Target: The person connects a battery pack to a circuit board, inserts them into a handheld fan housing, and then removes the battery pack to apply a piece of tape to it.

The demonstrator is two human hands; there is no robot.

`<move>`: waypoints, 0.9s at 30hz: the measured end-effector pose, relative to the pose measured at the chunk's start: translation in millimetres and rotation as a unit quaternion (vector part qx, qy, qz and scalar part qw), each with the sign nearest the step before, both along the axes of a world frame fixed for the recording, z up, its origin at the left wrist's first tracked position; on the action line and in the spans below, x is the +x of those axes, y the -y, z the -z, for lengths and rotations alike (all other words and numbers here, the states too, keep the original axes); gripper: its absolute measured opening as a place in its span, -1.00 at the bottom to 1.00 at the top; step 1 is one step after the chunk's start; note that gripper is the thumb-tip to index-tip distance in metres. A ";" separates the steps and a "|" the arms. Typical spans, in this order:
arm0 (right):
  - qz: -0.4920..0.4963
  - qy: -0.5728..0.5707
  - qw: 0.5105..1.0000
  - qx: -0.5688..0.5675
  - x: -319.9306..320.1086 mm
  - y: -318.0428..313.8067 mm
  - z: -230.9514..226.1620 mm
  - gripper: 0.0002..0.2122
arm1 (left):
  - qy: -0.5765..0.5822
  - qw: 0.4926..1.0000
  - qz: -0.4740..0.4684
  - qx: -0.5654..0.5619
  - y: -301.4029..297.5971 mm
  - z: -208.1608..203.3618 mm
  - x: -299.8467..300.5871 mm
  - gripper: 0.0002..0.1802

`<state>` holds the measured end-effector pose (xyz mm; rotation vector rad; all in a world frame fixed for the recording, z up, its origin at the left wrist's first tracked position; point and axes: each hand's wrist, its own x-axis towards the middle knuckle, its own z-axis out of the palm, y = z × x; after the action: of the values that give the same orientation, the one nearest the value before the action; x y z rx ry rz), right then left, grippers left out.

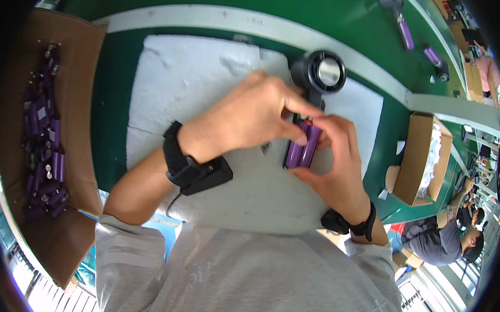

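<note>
Purple cells (304,150) sit in a black, round-headed device (304,75), over a white pad (181,69) on the green counter (113,94). We judge a seating step; the next move seems to call for even thumb pressure. Our right grip (341,168) clasps the device, thumb at its lower end; our left grip (257,112) arches palm-down, thumb on a cell, its pinch unclear.

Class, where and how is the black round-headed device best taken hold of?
Probably by the rim of its round head, from the far side: that broad, curved part juts out uncovered, while the left hand and right hand crowd the other end, where two purple cells lie side by side.
</note>
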<state>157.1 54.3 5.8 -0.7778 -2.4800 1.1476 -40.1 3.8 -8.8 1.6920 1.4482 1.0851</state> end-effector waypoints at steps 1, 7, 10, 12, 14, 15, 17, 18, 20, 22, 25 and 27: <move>-0.004 -0.014 1.000 0.013 -0.5 -0.9 -1.8 -0.37 | 0.023 0.999 0.009 -0.023 0.5 -0.5 0.0 -0.58; -0.060 0.000 0.997 0.042 7.6 3.2 -1.0 -0.31 | 0.064 0.996 0.021 -0.061 2.5 1.4 0.9 -0.57; -0.065 0.014 0.996 0.061 9.0 7.7 0.0 -0.31 | 0.056 0.995 0.028 -0.072 2.6 0.3 -1.6 -0.57; -0.063 0.040 0.991 0.109 9.4 10.2 -1.2 -0.31 | 0.070 0.992 0.033 -0.099 2.3 0.1 -3.2 -0.61; -0.070 0.041 0.987 0.136 8.0 10.2 -5.0 -0.31 | 0.077 0.990 0.036 -0.110 2.4 -1.2 -4.4 -0.62; -0.077 0.044 0.983 0.160 6.7 9.8 -6.9 -0.30 | 0.078 0.990 0.039 -0.111 2.0 -2.1 -4.9 -0.61; -0.085 0.047 0.978 0.186 4.9 9.7 -8.7 -0.30 | 0.082 0.989 0.043 -0.115 1.6 -2.5 -5.3 -0.60; -0.082 0.048 0.977 0.191 4.7 9.9 -7.7 -0.30 | 0.084 0.989 0.041 -0.112 1.5 -1.4 -5.3 -0.60; -0.080 0.048 0.975 0.200 4.1 8.4 -4.9 -0.30 | 0.091 0.992 0.044 -0.077 0.9 1.4 -4.4 -0.56; -0.077 0.045 0.973 0.212 2.9 3.8 -0.9 -0.31 | 0.097 0.993 0.040 -0.055 0.2 5.0 -2.3 -0.54; -0.041 0.037 0.969 0.240 -4.7 -16.1 3.8 -0.35 | 0.109 0.992 -0.063 0.019 1.3 11.7 2.7 -0.51; 0.069 0.049 0.963 0.257 -23.6 -47.9 1.0 -0.41 | 0.108 0.992 -0.070 0.011 1.8 13.1 3.3 -0.53</move>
<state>133.5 102.1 4.8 -0.8413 -2.5790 0.3890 -36.8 2.0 -21.9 1.4542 1.4365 1.3216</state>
